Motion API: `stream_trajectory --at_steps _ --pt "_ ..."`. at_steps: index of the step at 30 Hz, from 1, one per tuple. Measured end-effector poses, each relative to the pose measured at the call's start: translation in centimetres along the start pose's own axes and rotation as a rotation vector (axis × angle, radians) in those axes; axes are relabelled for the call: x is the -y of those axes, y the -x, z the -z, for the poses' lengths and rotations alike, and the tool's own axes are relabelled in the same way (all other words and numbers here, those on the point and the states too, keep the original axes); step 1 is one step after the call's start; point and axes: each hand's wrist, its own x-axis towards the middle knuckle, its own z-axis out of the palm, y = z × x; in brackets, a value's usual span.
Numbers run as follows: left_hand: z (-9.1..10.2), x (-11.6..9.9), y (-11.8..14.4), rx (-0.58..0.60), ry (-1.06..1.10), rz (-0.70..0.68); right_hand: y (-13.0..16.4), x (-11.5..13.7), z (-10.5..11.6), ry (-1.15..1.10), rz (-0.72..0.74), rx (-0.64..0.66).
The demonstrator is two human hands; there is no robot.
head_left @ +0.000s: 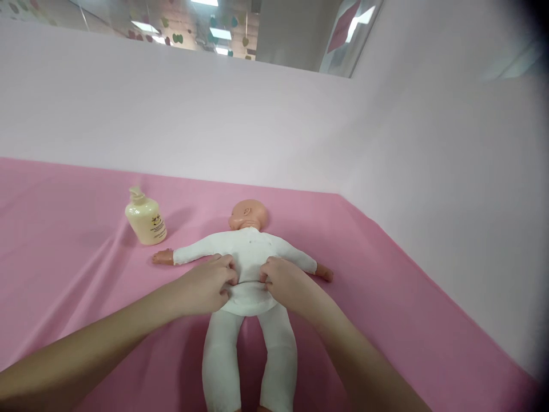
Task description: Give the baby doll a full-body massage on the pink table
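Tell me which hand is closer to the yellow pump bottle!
Left. The left hand is on the doll, nearer the person and to the right of the pump bottle. The right hand is farther right, on the doll's other side.

Left hand [212,286], right hand [285,283] apart, fingers [231,276] curled inward; bare forearms [137,317] converging.

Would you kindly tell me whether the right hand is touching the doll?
Touching: the head view shows the right hand with its curled fingers against the white torso of the doll, where a crease reaches them.
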Motion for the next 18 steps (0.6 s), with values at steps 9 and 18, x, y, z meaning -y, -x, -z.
stream_trajectory --at_steps 9,18 --pt "-2.2 1.1 -1.5 -0.094 -0.042 0.047 -0.9 -0.4 0.4 -0.089 -0.132 0.047" --pt "-3.7 3.1 -3.1 -0.247 0.038 0.052 -2.0 -1.4 -1.2 -0.042 -0.104 -0.053"
